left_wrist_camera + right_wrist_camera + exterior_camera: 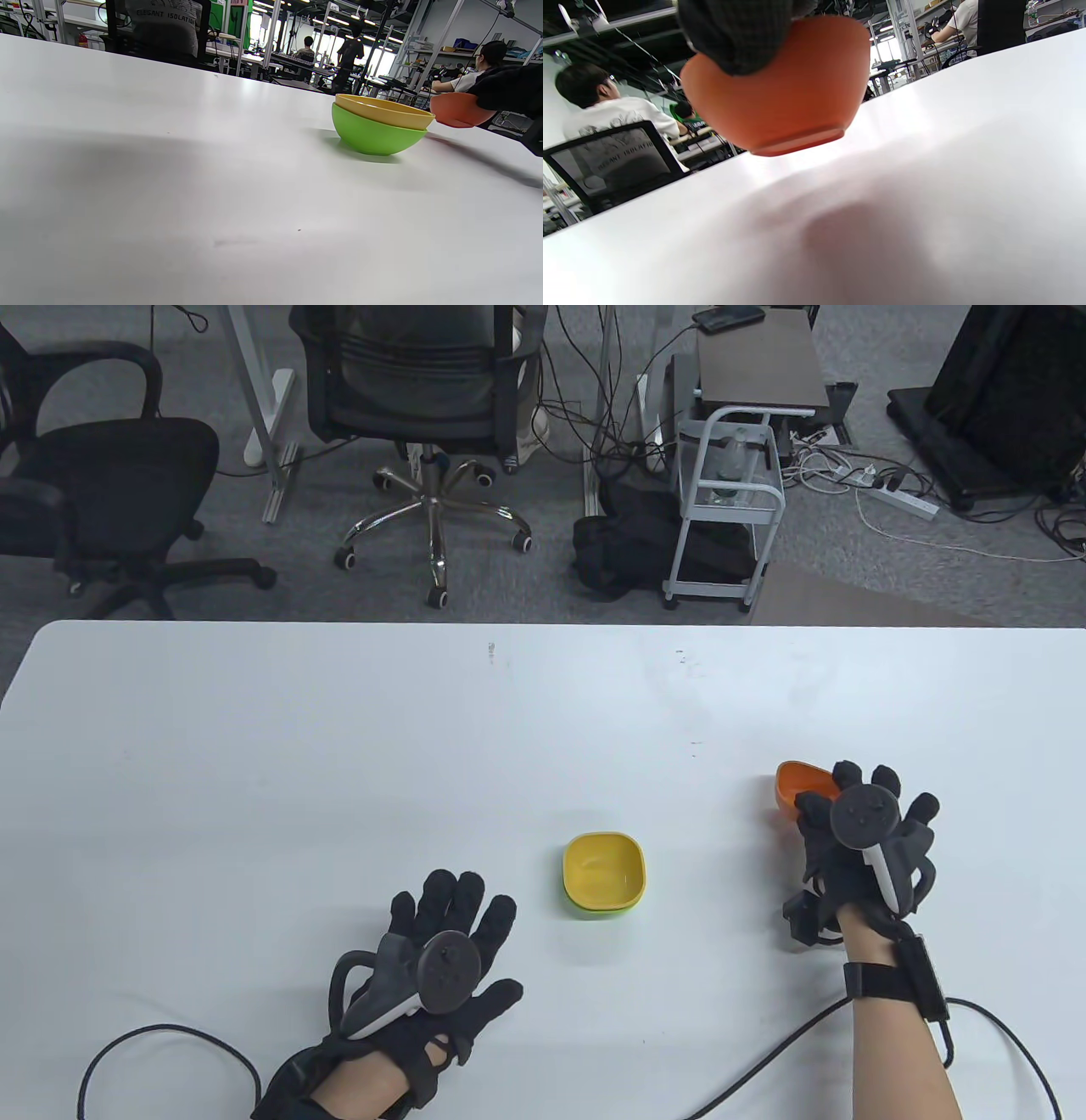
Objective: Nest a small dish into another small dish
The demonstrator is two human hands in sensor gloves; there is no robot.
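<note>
The right hand point(865, 840) grips the orange dish point(802, 787) by its near rim, fingers point(738, 34) curled over the edge, holding it tilted and lifted clear of the white table point(339, 780). Well to that grip's left sits the yellow dish point(603, 869), nested in the green dish point(369, 135). The left hand point(441, 959) rests palm-down on the table, fingers spread, holding nothing.

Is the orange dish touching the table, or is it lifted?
Apart. In the right wrist view the orange dish, held by the right hand, hangs above the table, with bright tabletop and a shadow visible beneath its base.
</note>
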